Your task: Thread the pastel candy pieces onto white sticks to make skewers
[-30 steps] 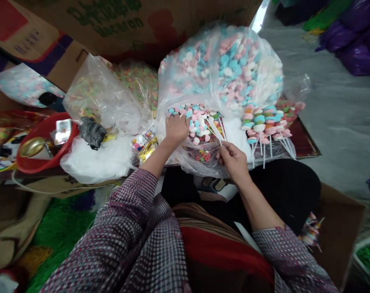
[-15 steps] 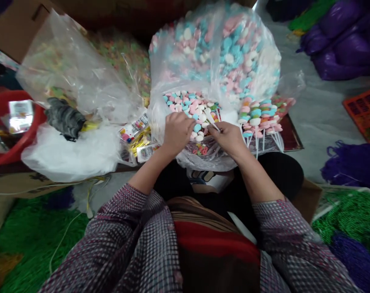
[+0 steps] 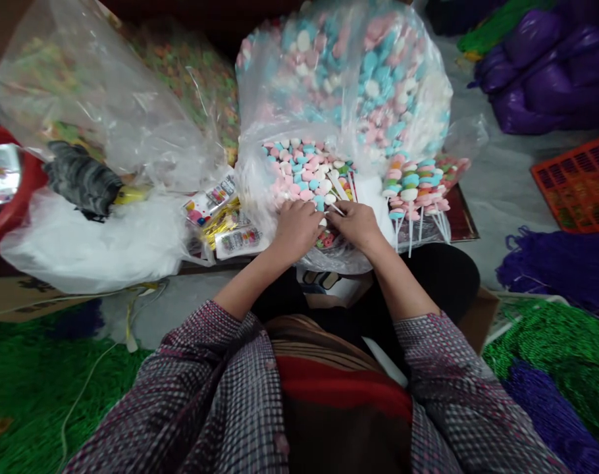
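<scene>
In the head view, my right hand point(image 3: 356, 225) pinches a thin white stick point(image 3: 336, 209) over the opening of a plastic bag of small round pink, blue and white candies point(image 3: 299, 172). My left hand point(image 3: 299, 232) meets it from the other side, fingers curled together at the stick's far end; what they grip is hidden. Below the hands, several red and green ring-shaped candies point(image 3: 325, 241) show through clear plastic. More white sticks point(image 3: 337, 184) lie among the candies. Right of my right hand lie finished-looking candy skewers point(image 3: 411, 187), threaded in coloured layers on white sticks.
Behind stands a large clear bag of pastel candies point(image 3: 378, 79). To the left are shiny printed packets point(image 3: 240, 241), a white plastic bag point(image 3: 97, 247), a dark grey striped cloth item point(image 3: 82, 178) and a red tub point(image 3: 33, 191). An orange crate point(image 3: 576, 184) is at right.
My hands have come closer together at the stick, the right one moving slightly left and down. The whole view has shifted a little.
</scene>
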A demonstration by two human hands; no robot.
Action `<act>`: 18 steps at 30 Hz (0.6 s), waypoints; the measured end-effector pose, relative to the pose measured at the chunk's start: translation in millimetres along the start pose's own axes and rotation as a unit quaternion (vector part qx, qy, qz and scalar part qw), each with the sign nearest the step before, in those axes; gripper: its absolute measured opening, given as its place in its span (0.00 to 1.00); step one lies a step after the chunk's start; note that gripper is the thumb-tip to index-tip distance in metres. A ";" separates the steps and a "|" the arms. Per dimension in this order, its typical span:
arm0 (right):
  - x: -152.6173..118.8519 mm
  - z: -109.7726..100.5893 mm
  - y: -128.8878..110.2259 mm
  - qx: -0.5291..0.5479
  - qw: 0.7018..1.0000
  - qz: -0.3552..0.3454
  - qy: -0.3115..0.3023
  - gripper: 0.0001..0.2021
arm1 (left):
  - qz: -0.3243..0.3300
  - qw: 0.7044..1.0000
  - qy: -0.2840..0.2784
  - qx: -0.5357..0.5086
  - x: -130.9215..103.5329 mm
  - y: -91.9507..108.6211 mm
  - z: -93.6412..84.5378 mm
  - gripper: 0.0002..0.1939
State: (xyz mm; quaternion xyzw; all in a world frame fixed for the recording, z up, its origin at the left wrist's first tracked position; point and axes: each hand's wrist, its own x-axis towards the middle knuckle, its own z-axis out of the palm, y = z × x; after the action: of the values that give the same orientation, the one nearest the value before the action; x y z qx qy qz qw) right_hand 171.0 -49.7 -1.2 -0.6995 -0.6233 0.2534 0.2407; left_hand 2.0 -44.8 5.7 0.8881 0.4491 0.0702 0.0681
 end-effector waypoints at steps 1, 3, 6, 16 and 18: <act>0.3 -0.5 3.3 0.044 0.999 0.002 0.012 0.09 | 0.000 1.000 0.001 0.003 -0.1 0.5 0.7 0.14; 0.8 -1.8 8.4 0.119 0.992 0.005 0.031 0.11 | -0.005 1.000 0.001 0.006 0.3 0.1 2.2 0.13; 0.3 -5.3 11.7 0.191 0.980 0.021 0.049 0.12 | -0.027 0.999 0.005 -0.028 2.6 -3.5 3.1 0.11; -36.7 -13.2 -16.6 0.341 0.934 0.059 0.093 0.13 | -0.140 0.693 0.119 -0.697 7.3 -7.5 2.9 0.11; -41.8 -10.8 -21.7 0.356 0.927 0.063 0.102 0.13 | -0.110 0.680 0.122 -0.715 5.7 -1.4 8.1 0.11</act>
State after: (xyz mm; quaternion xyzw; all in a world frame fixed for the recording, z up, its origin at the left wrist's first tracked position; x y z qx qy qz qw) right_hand 157.8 -89.1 23.4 -0.6276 -0.4190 0.4009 0.5195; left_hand 5.7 -39.9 -2.2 0.4970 0.3615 0.4694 0.6340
